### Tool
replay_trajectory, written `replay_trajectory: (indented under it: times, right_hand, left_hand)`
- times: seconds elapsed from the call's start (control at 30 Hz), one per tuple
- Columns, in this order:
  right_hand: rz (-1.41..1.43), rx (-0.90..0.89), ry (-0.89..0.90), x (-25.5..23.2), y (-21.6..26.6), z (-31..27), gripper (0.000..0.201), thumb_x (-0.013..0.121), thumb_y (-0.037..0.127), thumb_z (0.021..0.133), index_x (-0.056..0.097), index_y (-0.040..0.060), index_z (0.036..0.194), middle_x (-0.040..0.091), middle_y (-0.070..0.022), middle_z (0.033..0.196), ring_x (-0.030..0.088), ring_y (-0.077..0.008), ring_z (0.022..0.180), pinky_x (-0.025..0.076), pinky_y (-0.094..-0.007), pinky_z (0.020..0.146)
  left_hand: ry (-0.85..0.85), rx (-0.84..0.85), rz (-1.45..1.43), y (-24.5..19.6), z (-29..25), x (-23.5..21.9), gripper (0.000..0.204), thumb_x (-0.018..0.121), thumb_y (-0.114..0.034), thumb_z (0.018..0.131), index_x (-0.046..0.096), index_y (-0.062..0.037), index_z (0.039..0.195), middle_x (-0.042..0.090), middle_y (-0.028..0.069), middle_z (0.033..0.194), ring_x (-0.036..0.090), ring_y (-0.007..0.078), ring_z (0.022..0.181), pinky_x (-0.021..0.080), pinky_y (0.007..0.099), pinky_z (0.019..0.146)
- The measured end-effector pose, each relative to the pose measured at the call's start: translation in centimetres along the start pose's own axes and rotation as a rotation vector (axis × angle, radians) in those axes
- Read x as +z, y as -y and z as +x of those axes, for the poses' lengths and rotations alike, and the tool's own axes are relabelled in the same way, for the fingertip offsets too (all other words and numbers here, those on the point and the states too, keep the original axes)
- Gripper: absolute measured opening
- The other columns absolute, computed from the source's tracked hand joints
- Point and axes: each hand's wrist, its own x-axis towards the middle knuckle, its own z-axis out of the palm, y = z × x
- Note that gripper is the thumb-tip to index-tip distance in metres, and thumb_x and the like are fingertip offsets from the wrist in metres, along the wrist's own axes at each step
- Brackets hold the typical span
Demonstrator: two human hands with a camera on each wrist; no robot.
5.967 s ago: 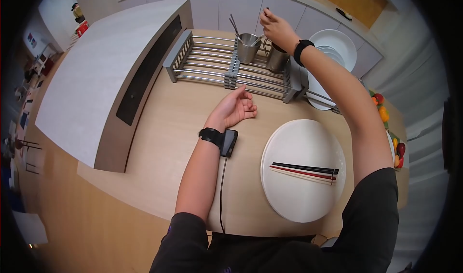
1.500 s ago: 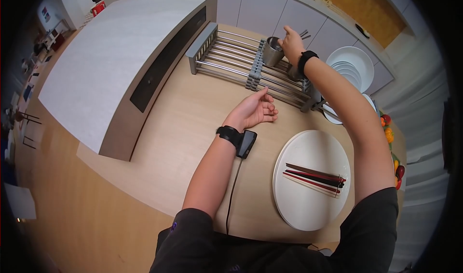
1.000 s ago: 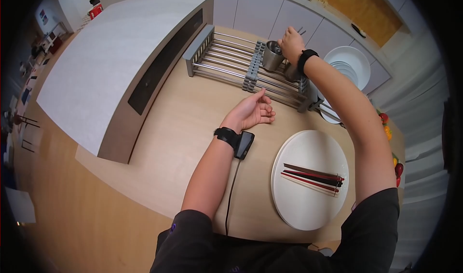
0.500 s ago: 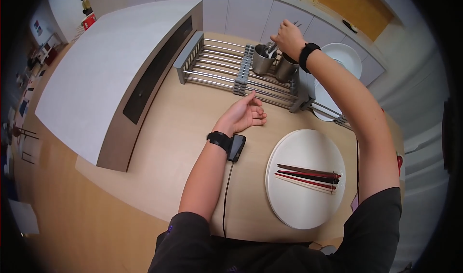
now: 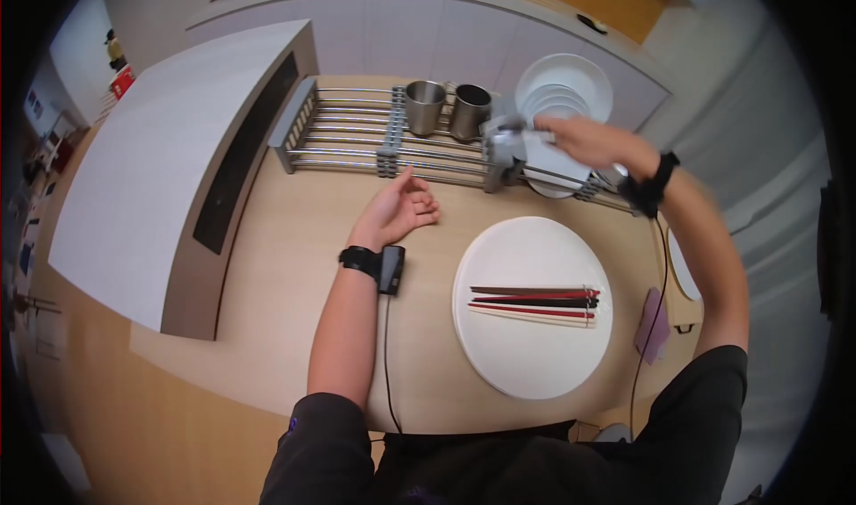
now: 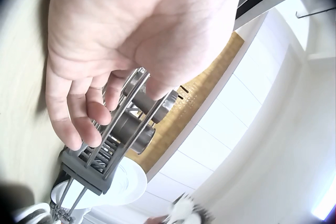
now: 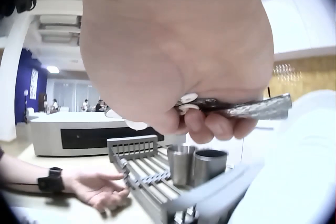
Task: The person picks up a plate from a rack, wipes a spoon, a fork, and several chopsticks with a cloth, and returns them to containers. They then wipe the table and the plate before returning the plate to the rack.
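Observation:
In the head view my right hand (image 5: 588, 141) grips a blurred bundle of metal cutlery (image 5: 517, 131) above the right end of the metal rack (image 5: 348, 139). The right wrist view shows my fingers (image 7: 220, 127) curled round the utensils (image 7: 262, 109). Two steel cups (image 5: 425, 108) (image 5: 470, 111) stand side by side on the rack, with nothing sticking out of them. My left hand (image 5: 399, 213) rests palm up on the table in front of the rack, fingers loosely curled and holding nothing. Several chopsticks (image 5: 535, 303) lie on the large white plate (image 5: 526, 362).
White plates and bowls (image 5: 584, 82) stand behind the rack's right end. A pale box-shaped unit (image 5: 152, 184) occupies the left side. A purple cloth (image 5: 653, 327) lies at the right edge, beside a black cable. Another cable runs from the left wrist device (image 5: 390, 270).
My right hand has moved from above the cups to the right, carrying the cutlery out of them. The head view has shifted. Earlier, fewer chopsticks lay on the plate. My left hand remains resting.

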Motion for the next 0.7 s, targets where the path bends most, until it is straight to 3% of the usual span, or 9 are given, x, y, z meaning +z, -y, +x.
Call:
replay_trajectory:
  times: [0.07,0.1,0.13,0.23,0.27,0.37,0.5,0.6,0.7]
  right_hand:
    - [0.083,0.104,0.155,4.4,-2.1,-3.9,0.045,0.048,0.023,0.105,0.047,0.0088,0.147,0.064,-0.0273,0.124,0.062,-0.0430,0.114,0.046,-0.0470,0.100]
    - [0.092,0.045,0.207,7.4,-4.5,-5.3,0.045,0.048,0.028,0.106,0.049,0.0088,0.147,0.065,-0.0254,0.123,0.062,-0.0382,0.112,0.046,-0.0437,0.101]
    - [0.148,0.137,0.406,6.8,-1.4,-6.6,0.048,0.048,0.031,0.106,0.049,0.0060,0.147,0.065,-0.0224,0.121,0.061,-0.0318,0.108,0.045,-0.0400,0.101]
    - [0.381,0.119,0.513,11.2,-2.8,-9.3,0.047,0.048,0.032,0.108,0.050,0.0059,0.147,0.066,-0.0144,0.113,0.058,-0.0235,0.102,0.045,-0.0372,0.096]
    - [0.443,0.182,0.599,11.7,-3.0,-9.5,0.047,0.049,0.033,0.108,0.050,0.0053,0.145,0.064,-0.0058,0.105,0.055,-0.0176,0.097,0.045,-0.0346,0.091]
    - [0.489,0.129,0.676,12.6,-3.1,-9.2,0.046,0.047,0.033,0.110,0.050,0.0029,0.144,0.062,-0.0054,0.107,0.052,-0.0148,0.100,0.045,-0.0315,0.096]
    - [0.678,0.206,0.783,13.3,-3.7,-8.3,0.034,0.051,0.034,0.109,0.059,0.0030,0.119,0.058,0.0014,0.089,0.051,-0.0083,0.083,0.046,-0.0254,0.075]
    - [0.660,0.196,0.738,13.1,-3.7,-8.3,0.029,0.053,0.034,0.108,0.059,0.0059,0.111,0.056,0.0032,0.083,0.050,-0.0058,0.076,0.043,-0.0238,0.067]
    - [0.652,0.140,0.609,13.1,-3.5,-9.0,0.030,0.056,0.034,0.107,0.060,0.0040,0.111,0.058,-0.0004,0.083,0.053,-0.0103,0.077,0.046,-0.0288,0.070]
  left_hand:
    - [0.007,0.007,0.011,-0.1,0.0,0.0,0.047,0.049,-0.046,0.108,0.062,-0.0026,0.096,0.069,0.0145,0.087,0.069,0.0298,0.090,0.058,0.0443,0.086]
    - [0.007,0.011,0.018,-0.1,-0.1,0.1,0.046,0.049,-0.046,0.108,0.062,-0.0025,0.096,0.069,0.0146,0.087,0.069,0.0297,0.090,0.058,0.0442,0.086]
    - [-0.006,0.016,0.029,-0.1,-0.1,0.1,0.045,0.047,-0.044,0.109,0.061,-0.0022,0.097,0.068,0.0146,0.088,0.069,0.0297,0.090,0.058,0.0437,0.086]
    - [-0.023,0.030,0.045,0.0,-0.2,0.4,0.044,0.046,-0.042,0.109,0.060,-0.0020,0.098,0.068,0.0147,0.087,0.069,0.0296,0.089,0.058,0.0432,0.085]
    - [-0.044,0.033,0.062,0.0,-0.3,0.6,0.044,0.045,-0.042,0.110,0.060,-0.0019,0.098,0.067,0.0143,0.086,0.069,0.0294,0.088,0.058,0.0431,0.085]
    - [-0.078,0.036,0.096,-0.2,-0.4,1.1,0.045,0.048,-0.044,0.109,0.060,-0.0030,0.095,0.067,0.0127,0.081,0.069,0.0303,0.087,0.058,0.0442,0.086]
    - [-0.089,0.028,0.113,-0.3,-0.4,1.3,0.045,0.046,-0.044,0.109,0.060,-0.0032,0.095,0.066,0.0125,0.080,0.069,0.0300,0.086,0.059,0.0436,0.085]
    - [-0.090,0.043,0.123,-0.2,-0.5,1.4,0.045,0.045,-0.044,0.110,0.060,-0.0033,0.095,0.066,0.0124,0.080,0.069,0.0297,0.085,0.059,0.0430,0.084]
    - [-0.096,0.041,0.133,-0.1,-0.3,1.5,0.046,0.044,-0.044,0.110,0.060,-0.0037,0.095,0.067,0.0128,0.080,0.069,0.0290,0.084,0.059,0.0423,0.084]
